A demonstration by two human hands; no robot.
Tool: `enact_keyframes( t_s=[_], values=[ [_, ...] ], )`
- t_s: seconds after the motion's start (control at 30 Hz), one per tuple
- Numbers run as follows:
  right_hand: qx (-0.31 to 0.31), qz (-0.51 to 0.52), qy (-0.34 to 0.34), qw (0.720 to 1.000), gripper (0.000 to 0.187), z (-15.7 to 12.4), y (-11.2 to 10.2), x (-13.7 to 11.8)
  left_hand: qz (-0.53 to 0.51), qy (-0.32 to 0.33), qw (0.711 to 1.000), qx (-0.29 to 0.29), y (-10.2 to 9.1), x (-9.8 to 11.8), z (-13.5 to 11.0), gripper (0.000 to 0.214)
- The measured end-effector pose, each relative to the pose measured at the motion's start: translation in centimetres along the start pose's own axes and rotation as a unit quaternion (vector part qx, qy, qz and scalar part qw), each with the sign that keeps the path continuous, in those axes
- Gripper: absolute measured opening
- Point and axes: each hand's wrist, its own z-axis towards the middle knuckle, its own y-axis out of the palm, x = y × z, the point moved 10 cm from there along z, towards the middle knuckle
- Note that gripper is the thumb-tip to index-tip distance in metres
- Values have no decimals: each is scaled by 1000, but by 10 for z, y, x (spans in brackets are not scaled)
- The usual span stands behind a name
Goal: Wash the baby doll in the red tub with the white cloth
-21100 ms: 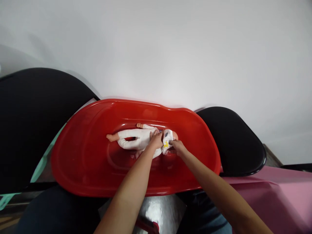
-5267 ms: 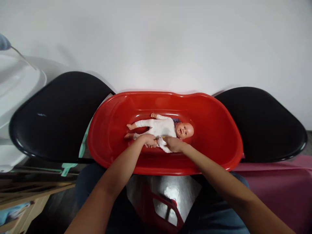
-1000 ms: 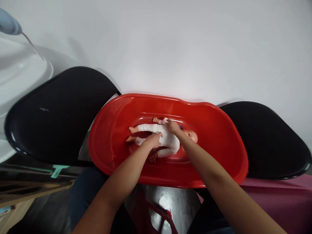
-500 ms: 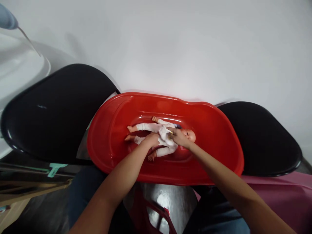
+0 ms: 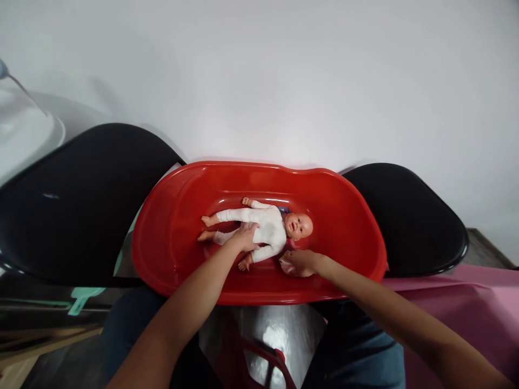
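Head view: the right hand (image 5: 303, 262) had just drawn off the doll's chest and come down on the floor of the red plastic baby bathtub (image 5: 259, 166), over a crumpled pale cloth (image 5: 290, 267) (gripped or merely touched, I could not tell). The hands were now well apart. The left hand (image 5: 242, 239) lay flat on the middle of the baby doll (image 5: 299, 226), which lay on its back mid-tub in its white sleepsuit (image 5: 268, 222).

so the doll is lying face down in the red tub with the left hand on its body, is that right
Not face down: the head view shows the doll lying face up in the red tub, with the left hand on its body.
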Motion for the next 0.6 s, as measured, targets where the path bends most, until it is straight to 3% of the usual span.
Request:
enact_keyframes(
  t_s=[0.07,0.17,0.23,0.33,0.43,0.6],
  values=[
    [32,-24,-30,999,26,6,-17,-9,28,11,999,-32,11,5,-1,107],
    [120,-105,-12,987,29,19,-39,-10,84,22,995,-44,25,12,-1,124],
    [153,-156,-23,976,33,27,-37,-13,126,21,991,-40,35,14,0,134],
    [183,-190,-29,964,54,35,-25,-12,167,19,985,-23,50,15,0,146],
    [206,-200,-28,957,66,37,-18,-10,204,13,979,5,56,14,1,142],
    [253,-232,-26,939,72,45,-23,-11,242,-21,969,51,49,7,3,123]
  ],
)
